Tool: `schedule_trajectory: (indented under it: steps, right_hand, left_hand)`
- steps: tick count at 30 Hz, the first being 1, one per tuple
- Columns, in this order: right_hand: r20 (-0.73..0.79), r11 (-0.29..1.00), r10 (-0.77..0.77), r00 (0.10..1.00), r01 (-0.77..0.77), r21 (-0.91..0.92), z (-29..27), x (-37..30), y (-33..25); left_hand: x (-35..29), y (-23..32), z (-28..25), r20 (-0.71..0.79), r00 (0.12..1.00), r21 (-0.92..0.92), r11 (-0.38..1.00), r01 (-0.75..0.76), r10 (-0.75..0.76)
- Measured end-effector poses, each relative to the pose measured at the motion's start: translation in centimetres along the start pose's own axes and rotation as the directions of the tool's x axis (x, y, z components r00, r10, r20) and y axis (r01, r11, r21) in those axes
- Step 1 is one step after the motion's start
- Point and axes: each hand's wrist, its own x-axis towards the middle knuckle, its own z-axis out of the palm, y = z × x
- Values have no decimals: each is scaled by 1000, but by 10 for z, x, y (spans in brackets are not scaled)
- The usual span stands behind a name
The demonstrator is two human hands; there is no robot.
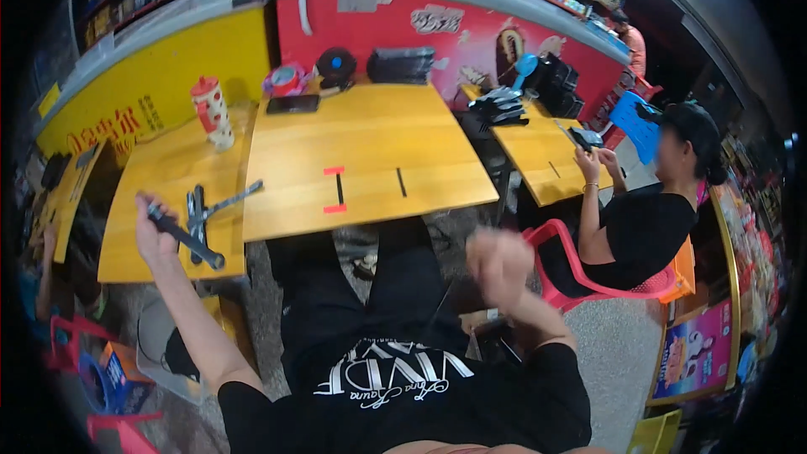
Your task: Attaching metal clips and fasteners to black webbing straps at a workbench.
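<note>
Black bar (193, 242): clasped in left hand (154, 234) with forearm (198, 319) outstretched, left of red-marked desk (361, 130); near desk's right corner, cannot tell grip of blurred right hand (500, 265).

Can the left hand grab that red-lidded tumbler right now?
Probably not without letting go first: the left hand is holding a black rod-shaped thing. Otherwise, the way across the table to the red-lidded tumbler looks free.

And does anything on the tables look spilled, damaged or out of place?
I see nothing spilled or damaged. Only the black sticks near the left hand look untidy: they lie crossed on the table with the red-lidded cup, one pointing off to the right.
</note>
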Motion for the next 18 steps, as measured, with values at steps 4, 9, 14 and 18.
schedule_trajectory:
  steps: [4, 9, 14, 18]
  right_hand:
    - [-161, 869, 491, 856, -495, 22, 19, 72, 103]
    - [-307, 904, 411, 858, -426, 19, 26, 138, 239]
    - [-453, 939, 279, 847, -339, -56, 32, 191, 314]
    - [-80, 836, 55, 995, -89, -542, 39, 159, 354]
  left_hand:
    - [-97, -91, 107, 171, 922, 499, 838, 222, -346]
    - [-125, -160, 115, 250, 710, 690, 635, 347, -659]
    - [-101, -196, 110, 259, 683, 575, 677, 459, -683]
    - [-76, -221, 99, 230, 716, 375, 739, 560, -659]
